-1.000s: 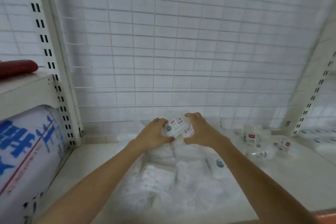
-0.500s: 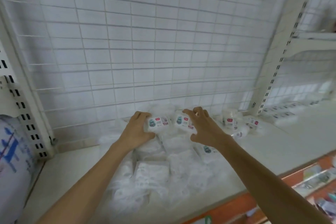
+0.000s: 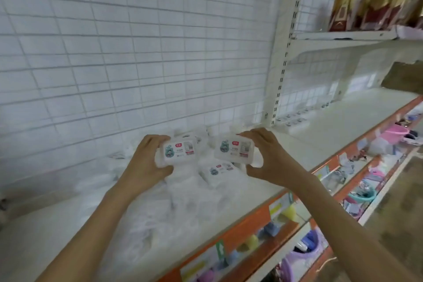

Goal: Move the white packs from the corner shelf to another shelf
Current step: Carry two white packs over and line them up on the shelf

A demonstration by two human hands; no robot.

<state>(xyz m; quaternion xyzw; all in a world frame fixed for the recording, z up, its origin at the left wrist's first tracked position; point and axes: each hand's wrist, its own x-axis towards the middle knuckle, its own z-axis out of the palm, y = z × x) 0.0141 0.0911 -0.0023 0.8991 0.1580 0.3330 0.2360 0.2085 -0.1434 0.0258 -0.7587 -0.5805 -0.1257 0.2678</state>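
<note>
Bright, flat, even light; soft blur throughout, wide-angle bending at edges, whites washed out

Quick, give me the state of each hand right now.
Left hand: fingers curled round a white pack, holding it.
Right hand: fingers curled round another white pack, holding it.

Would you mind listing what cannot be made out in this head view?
- Print on the pack in the left hand and the pack in the right hand: too small and blurred.
- Number of packs in the pile: blurred white wrappers merge.
- Goods on the upper shelf: cut off by the top edge.
</note>
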